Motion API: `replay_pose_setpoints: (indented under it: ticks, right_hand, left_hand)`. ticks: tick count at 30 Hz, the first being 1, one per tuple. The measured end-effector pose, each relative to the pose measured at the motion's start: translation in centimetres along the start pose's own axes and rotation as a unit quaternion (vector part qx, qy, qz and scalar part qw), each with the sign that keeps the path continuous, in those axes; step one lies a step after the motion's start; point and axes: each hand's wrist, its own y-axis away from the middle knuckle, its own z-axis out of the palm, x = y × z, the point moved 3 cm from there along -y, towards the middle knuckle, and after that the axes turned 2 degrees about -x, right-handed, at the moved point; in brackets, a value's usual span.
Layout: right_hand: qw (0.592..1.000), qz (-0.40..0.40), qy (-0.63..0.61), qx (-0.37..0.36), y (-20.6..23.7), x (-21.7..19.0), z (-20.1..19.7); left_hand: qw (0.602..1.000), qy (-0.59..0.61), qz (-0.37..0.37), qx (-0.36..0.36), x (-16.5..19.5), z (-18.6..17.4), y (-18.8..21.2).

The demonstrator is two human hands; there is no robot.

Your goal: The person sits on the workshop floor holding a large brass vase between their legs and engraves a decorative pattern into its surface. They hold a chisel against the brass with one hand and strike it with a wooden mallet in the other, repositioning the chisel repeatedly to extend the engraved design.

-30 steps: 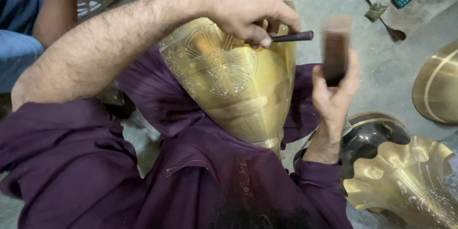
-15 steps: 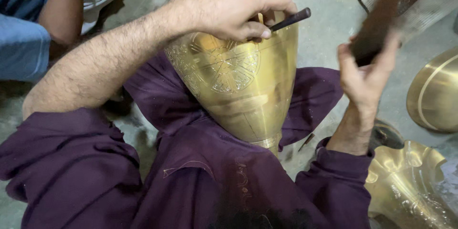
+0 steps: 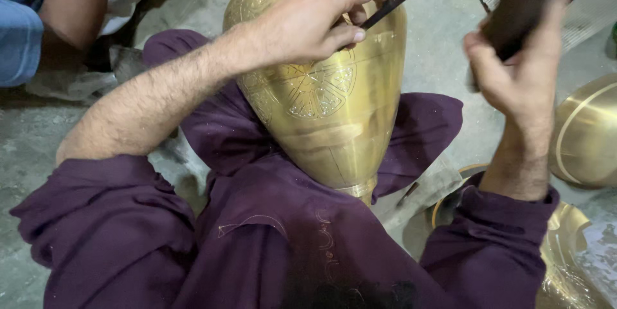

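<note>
Two hands over an engraved brass vase point(image 3: 334, 109): left hand point(image 3: 308, 23) pinching a dark punch point(image 3: 385, 7), right hand point(image 3: 520, 58) clenched around a blurred, probably wooden mallet point(image 3: 520, 0).

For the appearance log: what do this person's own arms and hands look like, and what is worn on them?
Both hands, left hand and right hand, are bare: no gloves, rings or watch visible. Dark purple sleeves are pushed back, leaving hairy forearms uncovered.
</note>
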Motion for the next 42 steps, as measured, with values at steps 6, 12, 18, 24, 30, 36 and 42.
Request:
replay_pose_setpoints:
  ticks: [6, 12, 18, 24, 30, 36, 42]
  right_hand:
    - [1.0, 0.003, -0.012, -0.028, -2.3, -0.2, -1.7]
    - [0.999, -0.031, 0.002, -0.036, -4.6, -2.1, -2.9]
    - [0.998, 0.007, -0.009, -0.062, -6.0, -2.4, -2.9]
    - [0.996, -0.033, -0.075, -0.045, -5.5, -1.0, -2.1]
    - [0.998, -0.037, -0.038, -0.036, -5.4, -0.7, -1.4]
    - [0.997, -0.067, -0.012, -0.034, -6.1, -2.5, -1.4]
    - [0.995, -0.036, -0.094, -0.01, -5.3, -2.8, -0.7]
  left_hand:
    - [0.997, -0.006, 0.005, 0.078, 0.2, 0.5, 1.5]
    - [0.993, 0.008, -0.024, 0.115, 0.3, 1.1, 2.4]
    - [0.99, 0.036, -0.024, 0.136, 0.7, 1.2, 2.7]
    - [0.989, 0.018, -0.029, 0.142, 0.4, 1.9, 2.8]
    - [0.99, 0.019, -0.039, 0.136, 0.2, 2.0, 2.8]
    - [0.989, 0.023, -0.054, 0.134, 0.3, 1.9, 3.1]
    - [0.993, 0.0, -0.026, 0.117, 0.3, 1.6, 2.4]
